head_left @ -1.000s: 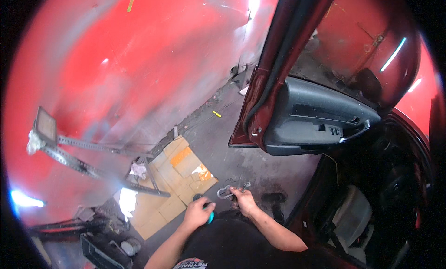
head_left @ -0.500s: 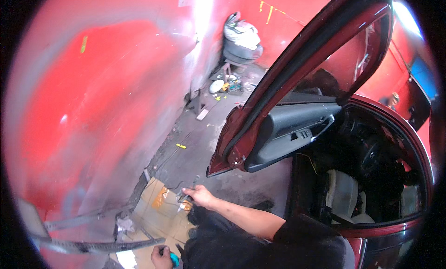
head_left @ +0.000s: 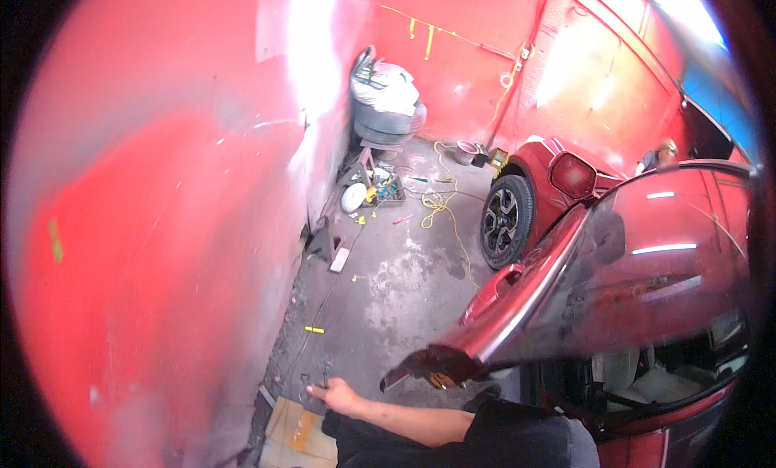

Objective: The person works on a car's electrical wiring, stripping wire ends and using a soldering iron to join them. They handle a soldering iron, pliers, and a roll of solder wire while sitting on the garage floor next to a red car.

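Observation:
My right hand (head_left: 337, 397) reaches in from the right at the lower middle, above the floor. Its fingers are curled, with the index finger partly extended. Thin dark shapes show by the fingertips, too small to name. Below the hand lies a sheet of cardboard (head_left: 283, 448) with an orange-brown patch. Right of it, the lower corner of a dark red car door (head_left: 436, 363) juts toward my forearm, apart from it. The door stands ajar, with its outer handle and window showing. My left hand is out of view.
A red wall (head_left: 162, 225) runs along the left. Stacked tyres (head_left: 388, 124) under a white cover stand at the far corner, near a tool tray (head_left: 392, 189). A yellow cord (head_left: 436, 209) crosses the floor beside the car's front wheel (head_left: 508, 221). A person (head_left: 659, 154) is beyond the car.
The view has tilted up and forward. The car door has swung from wide open toward the car. My left hand, holding a teal object, has left the view.

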